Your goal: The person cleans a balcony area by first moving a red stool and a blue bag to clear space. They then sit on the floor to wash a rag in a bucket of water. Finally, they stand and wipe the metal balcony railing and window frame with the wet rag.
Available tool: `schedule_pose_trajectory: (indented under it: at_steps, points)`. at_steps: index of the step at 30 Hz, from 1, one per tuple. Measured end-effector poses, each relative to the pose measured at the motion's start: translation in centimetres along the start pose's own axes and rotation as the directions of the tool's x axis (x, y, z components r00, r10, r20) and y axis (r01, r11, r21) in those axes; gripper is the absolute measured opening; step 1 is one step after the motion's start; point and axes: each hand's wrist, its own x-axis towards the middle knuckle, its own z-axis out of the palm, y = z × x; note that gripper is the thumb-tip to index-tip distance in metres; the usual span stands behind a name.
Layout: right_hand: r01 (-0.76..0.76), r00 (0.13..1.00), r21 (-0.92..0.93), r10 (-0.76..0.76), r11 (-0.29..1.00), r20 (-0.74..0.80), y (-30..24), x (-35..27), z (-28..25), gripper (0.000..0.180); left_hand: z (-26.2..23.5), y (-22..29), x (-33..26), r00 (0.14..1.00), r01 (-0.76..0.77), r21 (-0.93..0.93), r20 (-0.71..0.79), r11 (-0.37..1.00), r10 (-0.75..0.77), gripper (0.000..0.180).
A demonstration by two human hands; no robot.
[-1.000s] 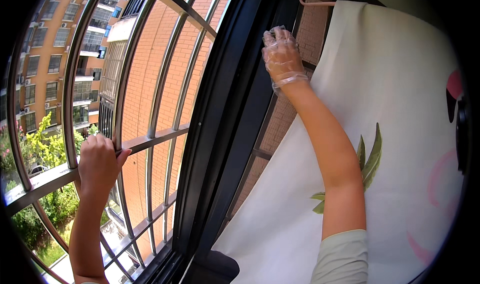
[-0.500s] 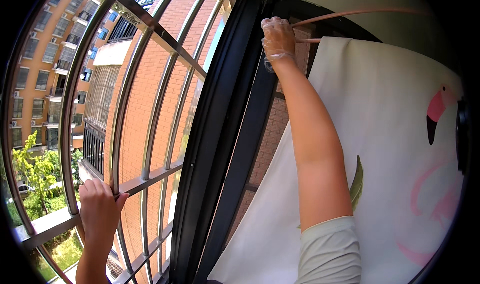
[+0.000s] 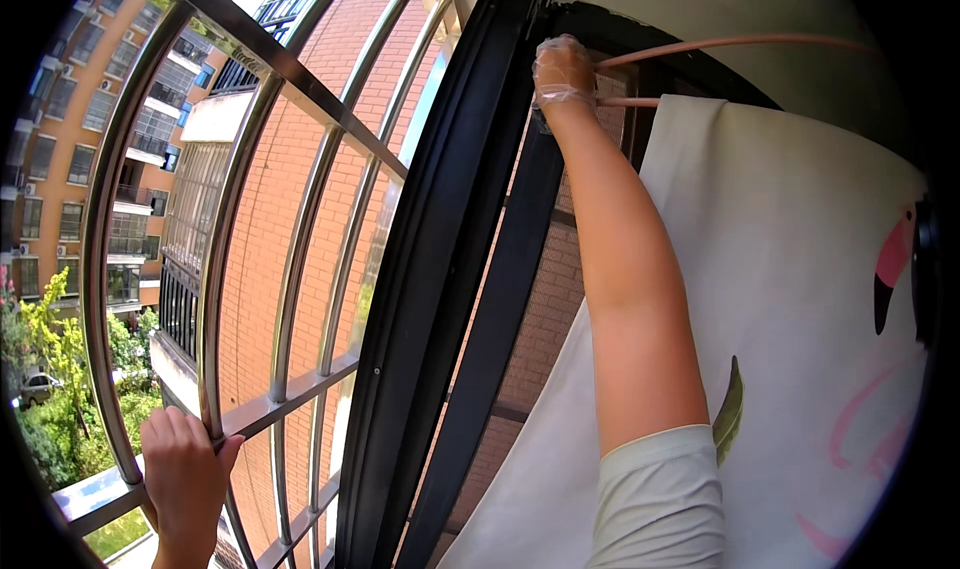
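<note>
Gloved right hand (image 3: 563, 72) on pink hanger (image 3: 720, 44)

Bright, hard daylight from outside at the left, glinting along the curved silver metal window bars (image 3: 300, 229) and washing out the sky. Dimmer, shaded right half across the white printed cloth (image 3: 800, 299). Sharp centre, strong fisheye bending, black vignette around the rim.

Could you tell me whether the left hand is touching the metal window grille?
Touching. The head view shows the left hand with its fingers curled over a horizontal bar of the metal window grille.
</note>
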Motion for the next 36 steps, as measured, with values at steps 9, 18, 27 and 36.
schedule_pose_trajectory:
  at_steps: [9, 18, 27, 36]
  points:
    - [-0.324, 0.945, -0.049, 0.325, 0.945, 0.026, 3.5, 4.7, -1.6, 0.012, 0.5, 0.1, 0.1, 1.000, -0.020, 0.039, -0.010, 0.999, 0.021, 0.044]
    - [-0.049, 0.981, -0.167, 0.078, 0.985, 0.175, 2.1, 3.9, 0.5, 0.032, 0.4, 0.4, 0.1, 1.000, 0.020, 0.014, -0.006, 1.000, -0.020, 0.043]
    - [-0.401, 0.912, 0.140, 0.379, 0.905, 0.158, 2.2, 5.0, 1.4, 0.062, 1.1, 0.2, -0.1, 0.995, -0.033, 0.052, -0.092, 0.998, 0.037, 0.045]
    - [-0.150, 0.968, 0.174, 0.109, 0.973, 0.224, 1.6, 4.6, 0.6, 0.053, 0.5, 0.4, 0.0, 0.998, -0.016, 0.046, -0.062, 0.999, 0.019, 0.045]
